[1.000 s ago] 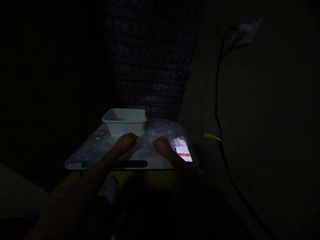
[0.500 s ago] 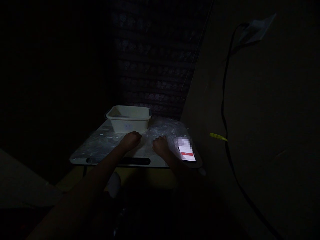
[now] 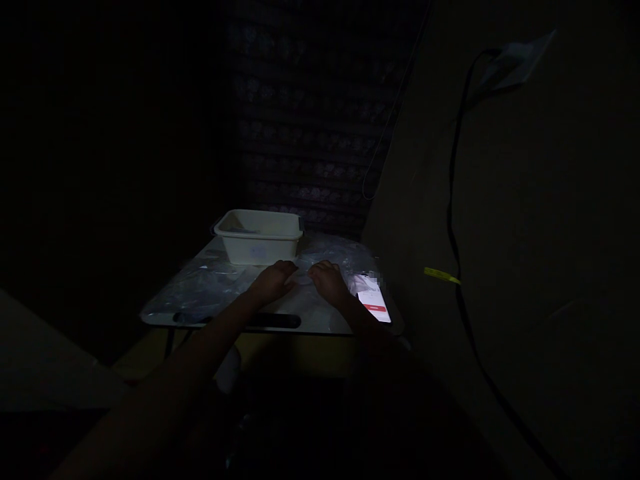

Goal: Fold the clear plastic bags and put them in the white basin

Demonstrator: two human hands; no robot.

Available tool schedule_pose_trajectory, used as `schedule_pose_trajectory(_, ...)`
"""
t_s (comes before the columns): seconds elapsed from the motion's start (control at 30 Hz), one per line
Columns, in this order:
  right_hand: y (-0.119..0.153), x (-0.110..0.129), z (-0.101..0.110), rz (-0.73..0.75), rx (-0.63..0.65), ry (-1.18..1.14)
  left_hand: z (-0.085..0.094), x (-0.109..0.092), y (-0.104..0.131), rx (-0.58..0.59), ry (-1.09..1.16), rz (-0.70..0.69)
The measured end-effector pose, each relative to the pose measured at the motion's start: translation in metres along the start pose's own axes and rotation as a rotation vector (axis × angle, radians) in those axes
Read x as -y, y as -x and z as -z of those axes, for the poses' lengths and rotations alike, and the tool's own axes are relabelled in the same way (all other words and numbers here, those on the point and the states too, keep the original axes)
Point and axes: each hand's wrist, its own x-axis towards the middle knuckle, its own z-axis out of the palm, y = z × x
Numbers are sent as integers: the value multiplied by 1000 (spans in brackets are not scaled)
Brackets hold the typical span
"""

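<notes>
In dim light, my left hand (image 3: 273, 283) is low over a small white table (image 3: 320, 323), in front of a cream plastic tub (image 3: 260, 251). Its thumb stands apart from its fingers, and no held thing shows in it. Close by on the right, my right hand (image 3: 329, 281) has its fingers curled in at the edge of some thin clear plastic (image 3: 303, 275). That plastic shows faintly between the two hands, its outline hard to make out. More crumpled clear plastic (image 3: 205, 283) lies to the left of my left hand.
A lit phone (image 3: 374, 308) lies at the table's right edge, partly under clear plastic. The tub holds something pale. A black cable (image 3: 451, 220) with a yellow tag (image 3: 440, 275) hangs down the right wall. A dark patterned curtain or shutter (image 3: 315, 147) stands behind.
My hands have come closer together. The left has moved right and its thumb has spread from its fingers; the right has shifted slightly forward. Less plastic covers the phone screen.
</notes>
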Motion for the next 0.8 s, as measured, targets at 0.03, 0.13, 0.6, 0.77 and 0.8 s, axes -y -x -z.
schedule_pose_trajectory(0.03,0,0,1,-2,-17,-14,0,-2,-1,11,1,-4)
schedule_pose_trajectory(0.13,1,0,5,-41,-78,-27,-1,-6,-3,55,-3,63)
schedule_pose_trajectory(0.6,1,2,5,-132,-262,-92,2,-3,-10,-262,1047,734)
schedule_pose_trajectory(0.77,-1,15,5,-94,-239,-95,7,-8,-9,-316,1190,880)
schedule_pose_trajectory(0.8,-2,17,6,-104,-264,-96,6,-7,-8,-322,1172,883)
